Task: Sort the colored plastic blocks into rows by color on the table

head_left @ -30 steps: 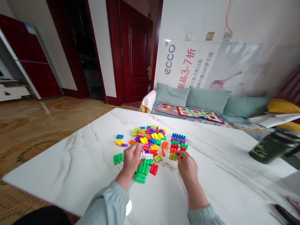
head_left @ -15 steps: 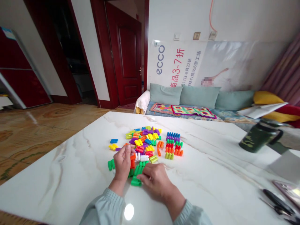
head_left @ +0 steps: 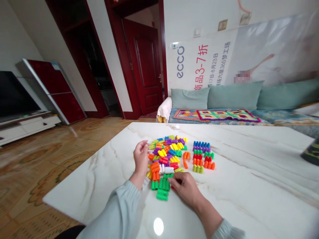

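Head view: the heap of coloured plastic pieces (head_left: pixel 164 154) lies on the marbled desk (head_left: pixel 239 199). The left hand (head_left: pixel 141 161) is at the heap's left edge, fingers curled to a narrow gap; whether they grip a piece cannot be determined. The right hand (head_left: pixel 188 187) has its fingertips at the green pieces (head_left: pixel 163 186) on the heap's near side; grip cannot be confirmed. White pieces (head_left: pixel 168 170) lie just beyond the green ones. The ordered rows (head_left: pixel 201 156) stand right of the heap, loose orange pieces (head_left: pixel 185 156) between. The dark mug (head_left: pixel 312 152) is well right of the heap.
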A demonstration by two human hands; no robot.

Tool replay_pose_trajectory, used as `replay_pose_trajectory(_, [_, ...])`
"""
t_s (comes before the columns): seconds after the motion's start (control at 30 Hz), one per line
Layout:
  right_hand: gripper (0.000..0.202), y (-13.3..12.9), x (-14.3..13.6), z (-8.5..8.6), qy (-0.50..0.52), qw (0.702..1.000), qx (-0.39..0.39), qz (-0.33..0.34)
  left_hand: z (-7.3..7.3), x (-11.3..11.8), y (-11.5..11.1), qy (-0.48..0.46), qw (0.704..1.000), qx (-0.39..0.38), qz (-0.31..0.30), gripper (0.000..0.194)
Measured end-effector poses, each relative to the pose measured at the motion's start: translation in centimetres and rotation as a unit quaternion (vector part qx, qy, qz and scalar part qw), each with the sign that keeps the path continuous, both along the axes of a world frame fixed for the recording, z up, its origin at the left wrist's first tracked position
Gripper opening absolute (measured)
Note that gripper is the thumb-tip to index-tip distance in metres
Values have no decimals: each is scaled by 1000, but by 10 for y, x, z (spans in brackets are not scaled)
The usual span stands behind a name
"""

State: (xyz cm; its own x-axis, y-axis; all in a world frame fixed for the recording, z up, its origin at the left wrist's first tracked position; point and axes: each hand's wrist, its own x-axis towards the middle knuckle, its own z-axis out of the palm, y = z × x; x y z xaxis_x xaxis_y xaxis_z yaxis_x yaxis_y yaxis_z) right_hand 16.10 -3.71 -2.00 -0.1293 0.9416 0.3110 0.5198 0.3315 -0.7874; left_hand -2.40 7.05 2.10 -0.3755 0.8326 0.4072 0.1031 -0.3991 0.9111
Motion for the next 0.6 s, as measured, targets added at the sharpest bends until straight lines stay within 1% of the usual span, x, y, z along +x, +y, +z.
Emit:
replay_pose_trajectory(0.03, [36, 0, 0, 0, -1, 1000, -3, -1, 6, -3, 14, 77, 997, 2, -10, 26])
replay_pose_trajectory(0.07, [36, 0, -1, 0, -3, 1000, -7, -2, 12, -6, 28, 185, 982, 3, -20, 25])
replay_pose_trajectory(0.17, [33, 1, -1, 1, -11, 1000, -22, -3, 25, -11, 67, 298, 953, -5, -62, 27])
replay_pose_trajectory(0.27, [31, 1, -2, 2, -14, 999, -35, -7, 28, -7, 93, 372, 923, -16, -93, 31])
replay_pose_trajectory(0.37, [29, 0, -2, 3, -15, 999, -45, -12, 24, 12, 110, 430, 895, -32, -117, 31])
replay_pose_trajectory(0.47, [25, -1, -1, 2, -12, 998, -51, -17, 16, 43, 127, 465, 871, -50, -146, 35])
replay_pose_trajectory(0.6, [20, -3, -2, 2, 3, 998, -64, -21, 3, 82, 153, 489, 851, -80, -177, 44])
